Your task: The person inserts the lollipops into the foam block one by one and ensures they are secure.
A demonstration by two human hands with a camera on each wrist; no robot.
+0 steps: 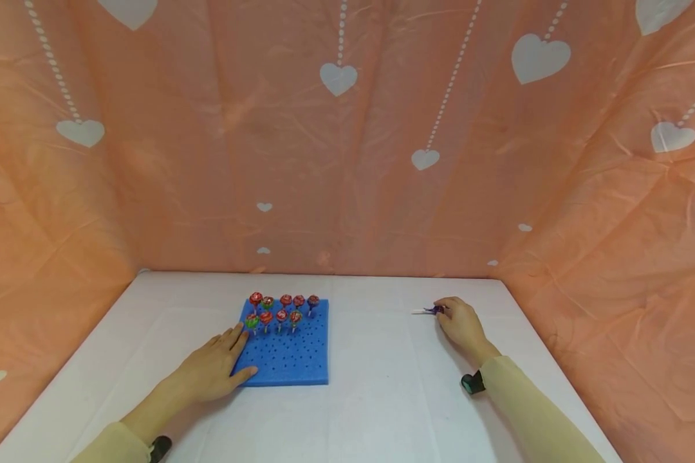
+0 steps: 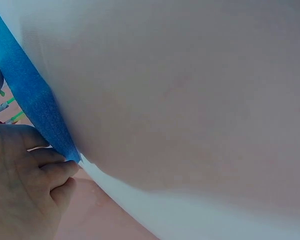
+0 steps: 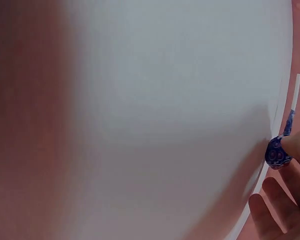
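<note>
A blue foam board (image 1: 298, 361), dotted with small holes, lies left of the middle of the white table. Several wrapped lollipops (image 1: 281, 316) stand in it on their sticks, in two rows toward its far side. My left hand (image 1: 208, 372) rests against the board's left edge, fingers extended along it and thumb over the near left corner. Off to the right, my right hand (image 1: 462, 326) pinches a lollipop (image 3: 276, 154) in a dark blue-purple wrapper by its head. Its white stick (image 3: 296, 90) points left in the head view, toward the board.
White cloth covers the table (image 1: 376, 411). An orange curtain (image 1: 382, 212) with white hearts encloses the back and both sides. Dark straps (image 1: 472, 382) sit at both wrists, below beige sleeves.
</note>
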